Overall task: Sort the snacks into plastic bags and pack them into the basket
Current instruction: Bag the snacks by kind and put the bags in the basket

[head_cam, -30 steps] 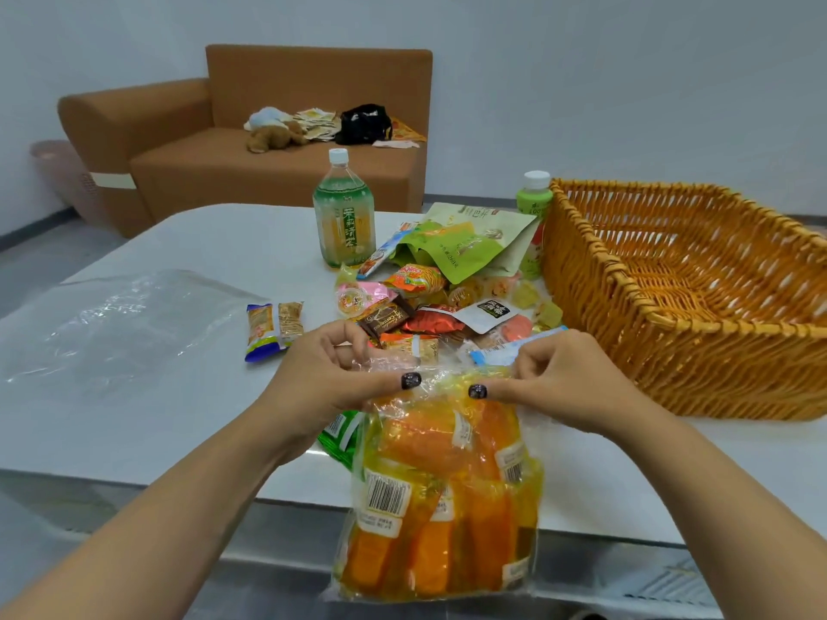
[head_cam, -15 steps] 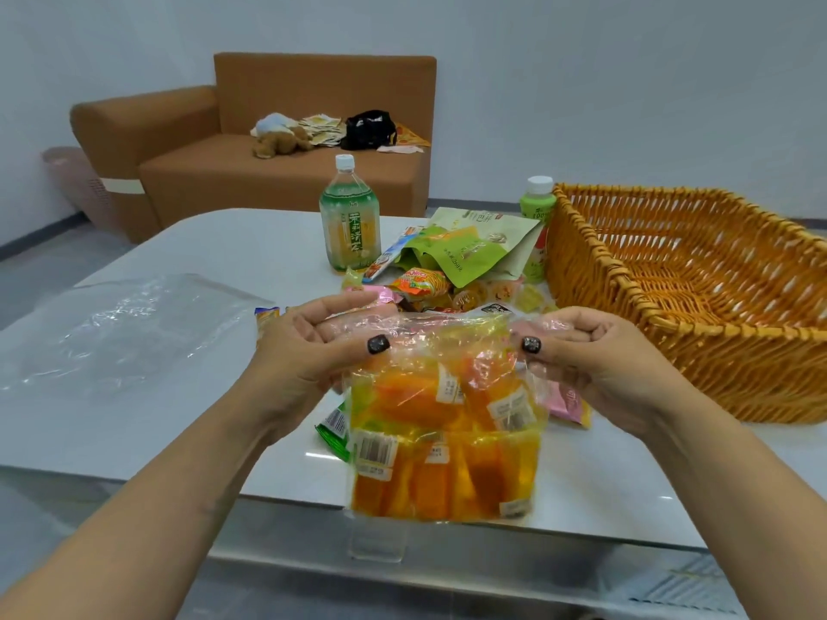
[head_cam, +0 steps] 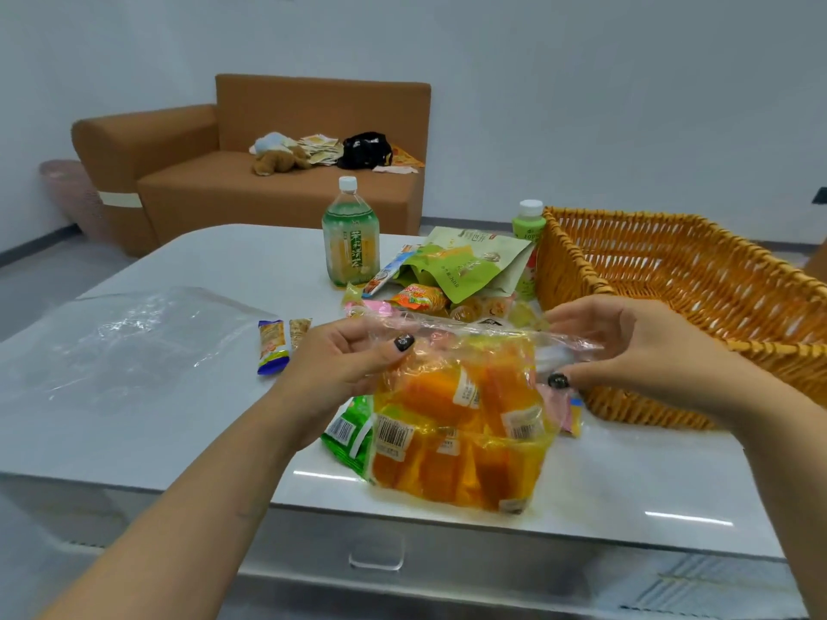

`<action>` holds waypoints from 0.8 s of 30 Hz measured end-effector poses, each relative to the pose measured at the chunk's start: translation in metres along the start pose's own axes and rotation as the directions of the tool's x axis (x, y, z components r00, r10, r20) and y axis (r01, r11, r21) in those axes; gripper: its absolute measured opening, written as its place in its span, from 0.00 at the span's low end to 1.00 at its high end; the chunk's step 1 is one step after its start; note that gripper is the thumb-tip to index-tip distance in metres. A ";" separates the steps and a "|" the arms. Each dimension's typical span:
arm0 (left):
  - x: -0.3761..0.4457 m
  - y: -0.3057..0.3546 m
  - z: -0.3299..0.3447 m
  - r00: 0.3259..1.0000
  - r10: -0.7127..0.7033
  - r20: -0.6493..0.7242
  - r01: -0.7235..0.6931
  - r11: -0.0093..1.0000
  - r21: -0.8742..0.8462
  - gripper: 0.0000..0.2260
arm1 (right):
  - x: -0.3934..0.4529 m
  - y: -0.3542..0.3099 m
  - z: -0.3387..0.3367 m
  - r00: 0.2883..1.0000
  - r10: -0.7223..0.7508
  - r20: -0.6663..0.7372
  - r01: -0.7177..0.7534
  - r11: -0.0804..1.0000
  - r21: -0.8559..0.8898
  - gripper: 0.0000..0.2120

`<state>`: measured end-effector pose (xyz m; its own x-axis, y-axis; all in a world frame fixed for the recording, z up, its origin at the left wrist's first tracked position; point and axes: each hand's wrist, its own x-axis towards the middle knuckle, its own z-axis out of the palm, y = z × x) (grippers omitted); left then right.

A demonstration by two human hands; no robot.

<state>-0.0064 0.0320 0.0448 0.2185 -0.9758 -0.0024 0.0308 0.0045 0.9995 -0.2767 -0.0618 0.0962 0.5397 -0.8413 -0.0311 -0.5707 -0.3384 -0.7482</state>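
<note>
While both hands pinch the top edge of the filled plastic bag (head_cam: 461,422), I'd say the step in hand is sealing it, and the next move probably calls for running the fingers along the strip and then lifting the bag over into the basket.

Going left to right: an empty clear bag (head_cam: 130,342) lies flat on the desk (head_cam: 201,440), with a couple of small snack bars (head_cam: 273,346) just beside it. The left hand (head_cam: 344,364) grips the bag's mouth at its left corner, thumb in front. The bag hangs between the hands, its bottom resting on the desk near the front edge, stuffed with orange and yellow snack packs showing barcodes. A green packet (head_cam: 349,434) pokes out from behind it. Behind sits the loose snack pile (head_cam: 447,284), still unsorted, plus a tea bottle (head_cam: 351,237). The right hand (head_cam: 635,351) pinches the right corner. Far right, the wicker basket (head_cam: 698,279) looks empty so far, so packing hasn't really started.
</note>
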 end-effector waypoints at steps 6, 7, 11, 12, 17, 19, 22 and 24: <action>-0.013 0.006 0.008 0.995 0.098 0.013 -0.098 0.995 0.033 0.08 | 0.005 -0.066 0.006 0.964 0.011 0.265 0.093 0.922 -0.376 0.31; -0.015 0.007 0.009 0.994 0.108 0.015 -0.108 0.993 0.040 0.08 | 0.011 -0.072 0.011 0.940 0.064 0.334 0.096 0.892 -0.441 0.30; -0.016 0.005 0.006 0.995 0.101 0.013 -0.101 0.993 0.059 0.08 | 0.033 -0.068 0.029 0.824 0.177 0.539 -0.006 0.953 -0.304 0.18; -0.015 0.003 0.004 0.996 0.090 0.013 -0.091 0.993 0.073 0.09 | 0.035 -0.063 0.032 0.819 0.180 0.545 -0.029 0.962 -0.273 0.17; -0.013 -0.002 0.002 0.998 0.049 0.036 -0.051 0.997 0.061 0.10 | 0.035 -0.049 0.044 0.844 0.146 0.517 -0.015 0.968 -0.249 0.14; -0.010 -0.002 0.001 0.997 0.074 0.024 -0.074 0.997 -0.017 0.16 | 0.032 -0.051 0.040 0.877 0.120 0.465 0.009 0.964 -0.265 0.15; -0.008 0.005 0.001 0.992 0.125 -0.033 -0.129 0.975 -0.181 0.21 | 0.030 -0.056 0.018 0.924 0.077 0.374 0.015 0.971 -0.239 0.11; -0.007 0.008 0.002 0.991 0.108 -0.072 -0.123 0.963 -0.239 0.20 | 0.029 -0.059 -0.007 0.966 0.055 0.251 0.007 0.971 -0.241 0.11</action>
<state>-0.0097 0.0382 0.0528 0.2905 -0.9513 0.1036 0.2357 0.1761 0.9557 -0.2314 -0.0691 0.1438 0.6452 -0.7261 -0.2376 -0.6991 -0.4356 -0.5670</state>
